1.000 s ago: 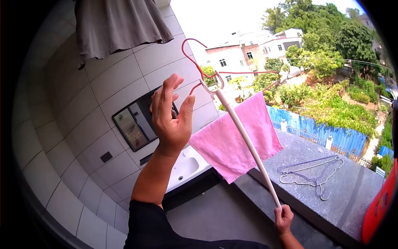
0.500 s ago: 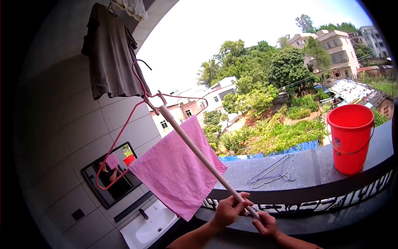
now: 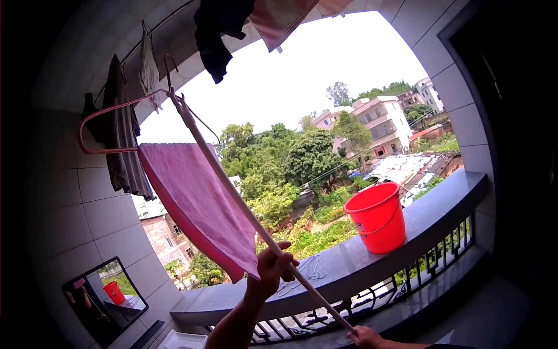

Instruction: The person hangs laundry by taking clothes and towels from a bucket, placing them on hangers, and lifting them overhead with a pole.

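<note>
A long pole (image 3: 232, 189) slants up to the left across the view. My left hand (image 3: 270, 270) is closed around it partway up. Near the pole's lower end, my right hand (image 3: 365, 337) grips it too. The pole's forked tip carries a pink clothes hanger (image 3: 107, 110), its hook pointing up. From the hanger's bar hangs a pink towel (image 3: 197, 203), its lower corner close to my left hand.
A red bucket (image 3: 378, 218) stands on the balcony ledge (image 3: 433, 218), with wire hangers (image 3: 305, 272) lying left of it. Clothes (image 3: 119, 136) hang from a rail (image 3: 168, 20) overhead. A mirror (image 3: 107, 302) is on the tiled wall at lower left.
The pole has risen with the hanger and towel, nearer the overhead rail. My hands are further apart on it, the right one lower. The view has tilted up and turned right.
</note>
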